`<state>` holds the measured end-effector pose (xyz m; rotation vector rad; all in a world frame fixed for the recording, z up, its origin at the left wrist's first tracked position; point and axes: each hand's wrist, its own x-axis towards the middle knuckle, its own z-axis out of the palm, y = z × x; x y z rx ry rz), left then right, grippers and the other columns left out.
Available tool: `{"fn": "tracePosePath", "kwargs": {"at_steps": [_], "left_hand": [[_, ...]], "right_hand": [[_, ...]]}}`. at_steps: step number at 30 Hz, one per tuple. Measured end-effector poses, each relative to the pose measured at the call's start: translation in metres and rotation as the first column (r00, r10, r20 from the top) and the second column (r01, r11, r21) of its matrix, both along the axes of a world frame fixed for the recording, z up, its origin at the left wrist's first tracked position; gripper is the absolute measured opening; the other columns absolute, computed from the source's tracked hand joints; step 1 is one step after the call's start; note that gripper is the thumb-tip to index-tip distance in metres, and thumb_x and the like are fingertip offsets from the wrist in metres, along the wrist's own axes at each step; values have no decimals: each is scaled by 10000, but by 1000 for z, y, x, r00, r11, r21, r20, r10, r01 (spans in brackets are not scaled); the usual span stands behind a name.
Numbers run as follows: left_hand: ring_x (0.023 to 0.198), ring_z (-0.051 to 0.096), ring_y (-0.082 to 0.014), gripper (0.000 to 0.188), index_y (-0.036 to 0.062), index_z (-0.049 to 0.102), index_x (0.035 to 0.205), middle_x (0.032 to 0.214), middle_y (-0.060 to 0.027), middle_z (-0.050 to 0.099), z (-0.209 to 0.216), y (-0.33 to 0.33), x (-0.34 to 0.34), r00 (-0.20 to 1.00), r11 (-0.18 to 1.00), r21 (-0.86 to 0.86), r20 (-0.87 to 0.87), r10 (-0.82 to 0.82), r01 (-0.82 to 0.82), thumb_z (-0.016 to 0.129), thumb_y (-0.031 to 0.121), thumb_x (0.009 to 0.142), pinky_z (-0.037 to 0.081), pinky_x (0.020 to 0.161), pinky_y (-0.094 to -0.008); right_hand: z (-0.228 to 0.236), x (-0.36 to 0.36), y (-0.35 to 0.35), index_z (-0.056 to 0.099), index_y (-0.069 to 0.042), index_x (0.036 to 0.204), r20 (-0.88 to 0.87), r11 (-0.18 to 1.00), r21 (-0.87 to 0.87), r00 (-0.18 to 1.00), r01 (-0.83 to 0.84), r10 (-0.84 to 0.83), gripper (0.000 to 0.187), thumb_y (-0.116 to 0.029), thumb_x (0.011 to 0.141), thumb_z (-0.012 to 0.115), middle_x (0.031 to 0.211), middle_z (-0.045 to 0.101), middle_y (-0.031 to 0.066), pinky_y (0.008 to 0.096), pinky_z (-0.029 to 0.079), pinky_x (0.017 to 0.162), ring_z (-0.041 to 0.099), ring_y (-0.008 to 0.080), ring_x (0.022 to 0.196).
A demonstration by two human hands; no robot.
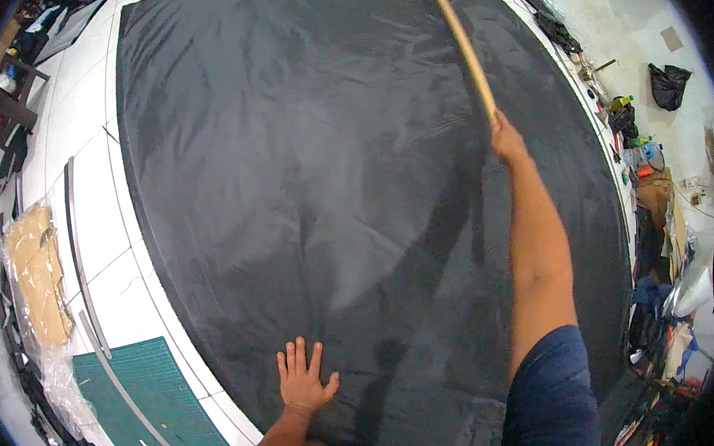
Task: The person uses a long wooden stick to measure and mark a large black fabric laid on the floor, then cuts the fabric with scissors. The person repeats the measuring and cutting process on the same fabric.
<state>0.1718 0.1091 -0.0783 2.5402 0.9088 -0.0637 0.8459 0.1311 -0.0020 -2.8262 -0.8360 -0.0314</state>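
Note:
A large sheet of black fabric [295,159] lies spread over a white surface, with creases and small ripples across it. My left hand [304,380] rests flat on the near part of the sheet, fingers spread, holding nothing. Stretched far forward to the right, my right hand [508,139] is wrapped round the near end of a long wooden stick [465,49]. The stick reaches away over the fabric and runs out of view at the top edge. Whether it touches the fabric along its length is hard to make out.
On the left lie a green cutting mat [155,392], a long metal ruler [79,239] and a brown piece in clear plastic [38,273]. A dark stool [14,100] stands beyond. Along the right are assorted supplies [657,196] and a black plastic bag [668,86] on the floor.

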Motion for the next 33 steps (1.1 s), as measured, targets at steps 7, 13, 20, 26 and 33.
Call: {"fn": "tracePosePath", "kwargs": {"at_steps": [7, 13, 20, 26, 33], "left_hand": [[1464, 236, -424, 776, 141, 463, 1460, 1581, -222, 278, 4, 4, -6, 997, 998, 21, -61, 57, -56, 632, 517, 802, 171, 1179, -599], [1459, 249, -423, 764, 129, 484, 1449, 1575, -227, 291, 4, 3, -7, 999, 998, 58, -22, 37, -36, 638, 506, 802, 171, 1181, -591], [1461, 248, -419, 761, 105, 479, 1450, 1573, -236, 289, 10, 4, -5, 999, 994, 103, 39, 33, -37, 630, 489, 811, 166, 1184, -588], [1474, 213, -425, 752, 61, 430, 1472, 1581, -246, 265, 12, 4, -4, 993, 993, 120, 115, 8, -22, 604, 428, 840, 135, 1196, -571], [1475, 219, -410, 747, 72, 399, 1494, 1581, -234, 275, 2, 2, -11, 982, 969, 243, 191, -4, -43, 588, 427, 865, 115, 1206, -547]], "right_hand": [[41, -100, -23, 358, -272, 1518, 93, 980, -100, 982, 173, -164, 478, -339, 1045, 388, 1145, 558, 317, 516, 495, 902, 582, 481, 1064], [-34, -299, -194, 393, -307, 1497, -49, 974, -149, 982, 171, -180, 498, -290, 1013, 510, 1034, 532, 202, 503, 518, 809, 582, 411, 976], [-55, -376, -393, 350, -259, 1525, 6, 902, -195, 920, 385, -391, 511, -255, 1030, 477, 1001, 522, 207, 507, 512, 763, 584, 407, 861], [4, -358, -381, 348, -248, 1516, 59, 847, -101, 853, 522, -519, 456, -286, 1064, 388, 1028, 544, 227, 503, 495, 821, 577, 429, 923], [-22, -537, -333, 379, -324, 1504, -117, 859, -107, 852, 501, -511, 490, -353, 1026, 482, 1072, 511, 167, 495, 518, 825, 579, 372, 970]]}}
